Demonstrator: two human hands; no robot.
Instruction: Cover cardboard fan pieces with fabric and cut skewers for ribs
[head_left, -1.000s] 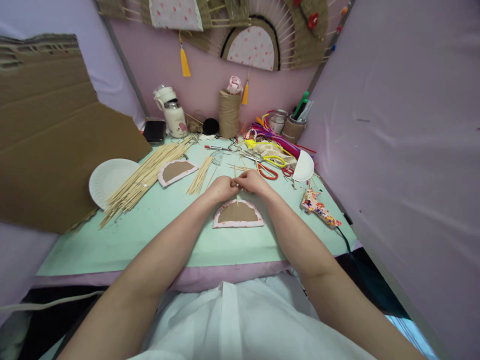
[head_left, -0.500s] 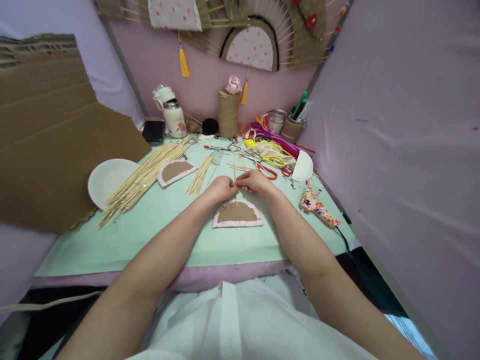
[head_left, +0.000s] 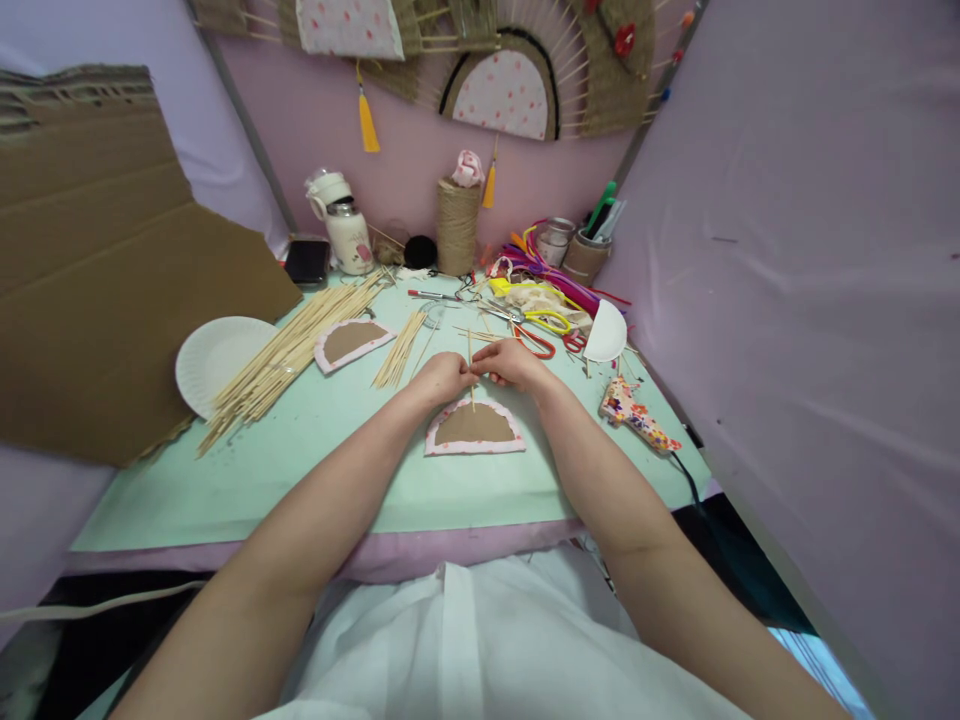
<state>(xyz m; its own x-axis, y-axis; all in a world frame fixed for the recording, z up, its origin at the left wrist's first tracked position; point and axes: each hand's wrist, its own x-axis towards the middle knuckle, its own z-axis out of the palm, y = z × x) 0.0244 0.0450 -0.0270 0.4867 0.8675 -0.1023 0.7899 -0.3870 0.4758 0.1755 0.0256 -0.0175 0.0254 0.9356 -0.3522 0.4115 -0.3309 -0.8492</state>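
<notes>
Both hands meet at a thin wooden stick [head_left: 472, 394] that points away from me. My left hand [head_left: 448, 378] pinches it from the left, and my right hand [head_left: 508, 363] grips it from the right, fingertips close together. The stick's near end lies over the top middle of a half-round cardboard piece [head_left: 476, 428], edged with pink-spotted white fabric. That piece rests flat on the pale green table, straight edge toward me. A second half-round cardboard piece [head_left: 352, 345] with the same fabric edge lies to the left, near a small bunch of sticks [head_left: 400, 350].
At left are a large bundle of sticks [head_left: 289, 360], a white paper plate [head_left: 217, 362] and a big cardboard sheet [head_left: 112, 290]. Scissors [head_left: 547, 321] and pipe cleaners lie right of centre. A corded glue gun [head_left: 637, 415] lies at right. Twine [head_left: 457, 228] and a bottle [head_left: 349, 238] stand behind.
</notes>
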